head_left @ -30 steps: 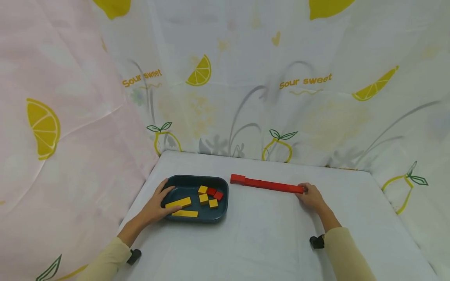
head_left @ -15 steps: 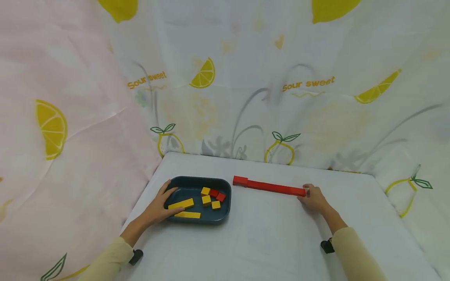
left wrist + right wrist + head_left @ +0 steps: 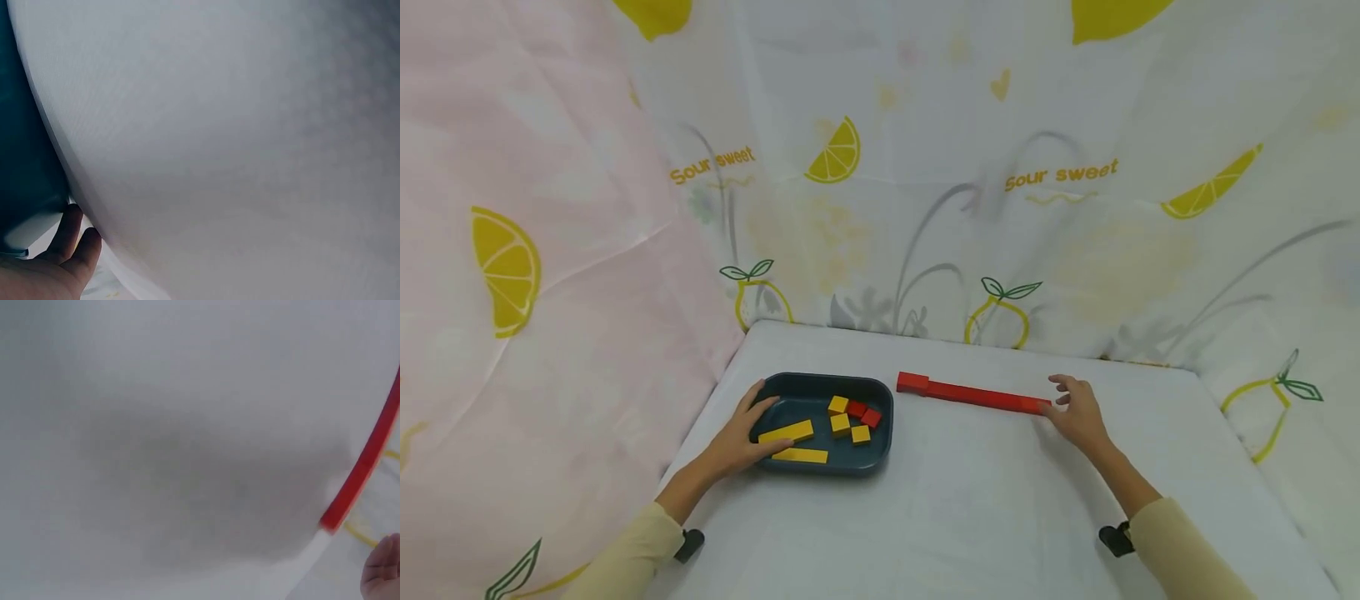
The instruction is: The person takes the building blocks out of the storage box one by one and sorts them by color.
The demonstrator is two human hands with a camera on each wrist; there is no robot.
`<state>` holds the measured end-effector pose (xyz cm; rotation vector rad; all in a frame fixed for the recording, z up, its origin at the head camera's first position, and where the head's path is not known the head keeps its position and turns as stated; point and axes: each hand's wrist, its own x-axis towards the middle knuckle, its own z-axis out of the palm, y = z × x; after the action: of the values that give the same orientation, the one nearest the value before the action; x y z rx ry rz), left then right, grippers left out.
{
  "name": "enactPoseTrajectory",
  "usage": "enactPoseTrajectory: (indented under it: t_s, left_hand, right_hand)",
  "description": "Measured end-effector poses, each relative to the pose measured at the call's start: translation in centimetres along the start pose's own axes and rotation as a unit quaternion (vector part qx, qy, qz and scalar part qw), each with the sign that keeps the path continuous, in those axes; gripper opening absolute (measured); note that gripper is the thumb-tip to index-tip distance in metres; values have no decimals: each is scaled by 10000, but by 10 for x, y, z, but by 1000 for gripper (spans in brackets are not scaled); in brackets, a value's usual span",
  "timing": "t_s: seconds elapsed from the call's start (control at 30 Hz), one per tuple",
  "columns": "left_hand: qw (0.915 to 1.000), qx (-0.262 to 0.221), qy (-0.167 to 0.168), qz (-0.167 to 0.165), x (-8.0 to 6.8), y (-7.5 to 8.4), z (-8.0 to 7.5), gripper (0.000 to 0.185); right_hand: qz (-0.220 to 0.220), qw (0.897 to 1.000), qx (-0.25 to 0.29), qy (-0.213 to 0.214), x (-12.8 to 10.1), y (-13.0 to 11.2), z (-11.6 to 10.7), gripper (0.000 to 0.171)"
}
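Note:
My left hand holds the left end of a dark blue-green tray, its thumb reaching over the yellow bars inside. In the left wrist view, fingers lie against the outside of the tray. To the right of the tray, red blocks form a long row, with a taller red block at its left end. At the row's right end, my right hand hovers with fingers spread and loosely bent, holding nothing. The right wrist view shows a gap between that hand and the red row.
Inside the tray are two long yellow bars, the upper bar and the lower bar. Several small cubes lie at its right, including a yellow cube and a red cube. Lemon-print cloth hangs behind the white table.
My right hand has let go of the red row's right end and lifted slightly away to the right. The left hand keeps its place on the tray. The whole view has shifted a little.

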<state>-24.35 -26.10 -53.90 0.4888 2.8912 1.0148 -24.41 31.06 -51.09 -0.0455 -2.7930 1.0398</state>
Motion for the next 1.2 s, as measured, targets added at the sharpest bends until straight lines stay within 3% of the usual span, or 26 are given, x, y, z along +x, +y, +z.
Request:
enactPoseTrajectory:
  t_s: [0.23, 0.43, 0.67, 0.83, 0.93, 1.07, 1.2]
  left_hand:
    - [10000, -40, 22, -27, -1, 1, 1, 89]
    - [10000, -51, 76, 22, -2, 2, 4, 87]
    - [9999, -33, 132, 79, -2, 4, 1, 85]
    - [9998, -1, 163, 114, -1, 4, -1, 84]
    - [9997, 38, 180, 142, -2, 4, -1, 83]
    - [9997, 13, 187, 162, -2, 3, 0, 82]
    - [9995, -61, 214, 212, -1, 3, 2, 81]
  right_hand:
    - [-1079, 9936, 333, -73, -12, -63, 30, 42]
    - [-1077, 9859, 1044, -739, -31, -127, 59, 39]
    - [-1985, 9593, 1588, -1232, -44, -181, 91, 34]
    - [-2527, 9460, 1621, -1226, -42, -199, 114, 29]
    - [-2410, 9478, 1651, -1275, -38, -206, 126, 29]
    - [-1737, 9541, 1891, -1542, -35, -215, 139, 33]
    - [-1272, 9535, 2135, -1706, -33, -222, 149, 39]
